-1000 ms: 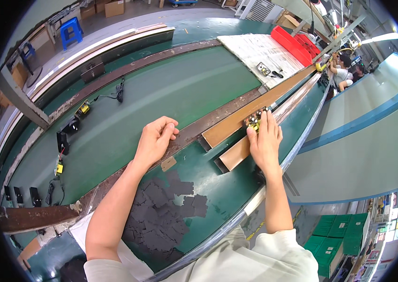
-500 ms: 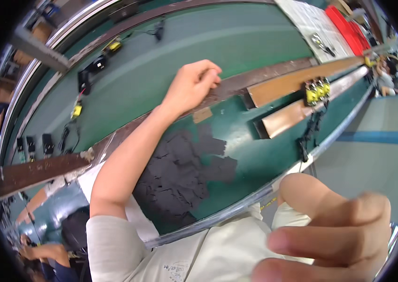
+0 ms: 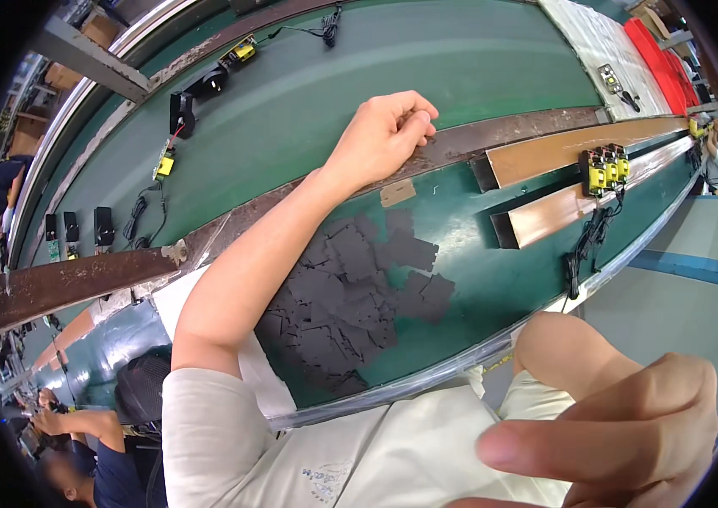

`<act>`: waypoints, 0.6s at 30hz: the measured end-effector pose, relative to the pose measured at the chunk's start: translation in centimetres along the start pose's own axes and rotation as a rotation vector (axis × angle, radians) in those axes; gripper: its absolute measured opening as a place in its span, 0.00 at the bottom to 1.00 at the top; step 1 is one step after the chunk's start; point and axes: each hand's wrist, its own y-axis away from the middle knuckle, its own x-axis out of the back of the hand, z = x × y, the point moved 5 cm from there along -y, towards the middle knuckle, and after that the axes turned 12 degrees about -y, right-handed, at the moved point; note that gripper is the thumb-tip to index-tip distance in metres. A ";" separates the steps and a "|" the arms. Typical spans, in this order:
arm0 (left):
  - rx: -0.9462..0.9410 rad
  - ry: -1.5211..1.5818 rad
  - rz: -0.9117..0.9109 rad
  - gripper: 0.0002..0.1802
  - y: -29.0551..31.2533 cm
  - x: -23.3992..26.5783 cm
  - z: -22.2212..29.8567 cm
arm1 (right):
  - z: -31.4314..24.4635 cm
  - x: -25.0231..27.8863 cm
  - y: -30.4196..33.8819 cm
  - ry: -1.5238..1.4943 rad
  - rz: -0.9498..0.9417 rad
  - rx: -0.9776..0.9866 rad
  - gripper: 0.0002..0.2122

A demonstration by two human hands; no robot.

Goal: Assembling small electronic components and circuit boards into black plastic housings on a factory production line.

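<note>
My left hand (image 3: 388,131) rests on the worn brown rail (image 3: 503,129) between the belt and the worktable, its fingers loosely curled in with nothing visible in them. Below that forearm, a heap of thin black cut sheets (image 3: 338,296) lies on the green tabletop, partly hidden by the arm. A small tan cardboard piece (image 3: 397,192) sits beside the wrist. Close to the camera at lower right, my right hand (image 3: 638,423) is raised in front of my body, fingers bent and apart, holding nothing I can see. Its lowest finger is cut off by the picture's edge.
Two long metal channels (image 3: 545,213) run along the table; small yellow-and-black electronic parts (image 3: 604,172) with black cables sit across them. Circuit boards and black housings (image 3: 181,114) lie on the green belt (image 3: 291,110). A red tray (image 3: 655,63) stands far right. Other people work nearby.
The view has shifted, so the table and belt appear further right. My right hand sits slightly lower, its fingers drawn a little closer together. The left hand stays on the rail.
</note>
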 end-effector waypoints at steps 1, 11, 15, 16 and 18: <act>-0.004 -0.001 -0.005 0.14 -0.2 -0.1 0.2 | -0.1 -0.1 -1.3 -0.001 -0.006 0.001 0.12; -0.022 0.017 0.022 0.13 0.1 -0.2 0.1 | 4.2 1.0 3.1 -0.092 -0.013 -0.113 0.14; 0.006 0.001 0.024 0.13 0.2 0.1 -0.2 | 6.0 1.4 5.1 -0.127 -0.006 -0.171 0.15; 0.028 -0.010 0.037 0.12 0.3 0.6 -0.4 | 6.3 1.3 5.4 -0.137 -0.008 -0.181 0.15; 0.007 0.008 0.003 0.12 -0.1 0.0 -0.1 | 6.9 1.4 6.7 -0.141 -0.002 -0.244 0.16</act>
